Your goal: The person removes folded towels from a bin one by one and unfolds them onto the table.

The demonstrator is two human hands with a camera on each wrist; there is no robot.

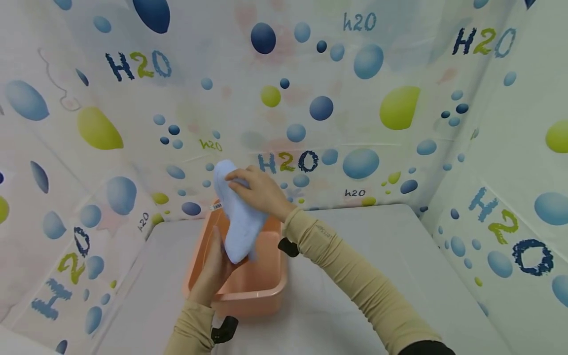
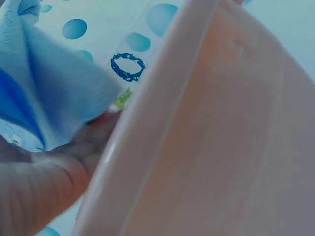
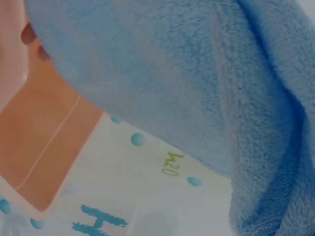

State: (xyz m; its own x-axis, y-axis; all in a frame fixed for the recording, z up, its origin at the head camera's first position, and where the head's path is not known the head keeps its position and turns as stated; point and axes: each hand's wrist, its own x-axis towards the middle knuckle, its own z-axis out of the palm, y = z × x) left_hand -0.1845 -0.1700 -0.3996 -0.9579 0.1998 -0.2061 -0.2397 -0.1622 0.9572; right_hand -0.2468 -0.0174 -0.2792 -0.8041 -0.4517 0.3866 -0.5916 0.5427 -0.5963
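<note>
A light blue terry towel (image 1: 241, 222) hangs folded over a peach plastic basin (image 1: 277, 291). My right hand (image 1: 257, 190) grips the towel's upper part, thumb and fingers bent into the fabric. Below, my left hand (image 1: 217, 261) is at the basin's left side, thumb pointing up, with the towel's lower end against its fingers. In the left wrist view, the basin's rim (image 2: 142, 118) covers part of that hand (image 2: 59, 177). Fleecy folds of the towel (image 3: 147, 64) fill much of the right wrist view, and fingertips (image 3: 30, 34) peek out beside its edge.
The basin stands on a white-covered table (image 1: 355, 261). A curtain (image 1: 310, 64) printed with blue and green drops and H2O lettering encloses the back and both sides. A small white label (image 1: 216, 206) shows at the basin's far left corner.
</note>
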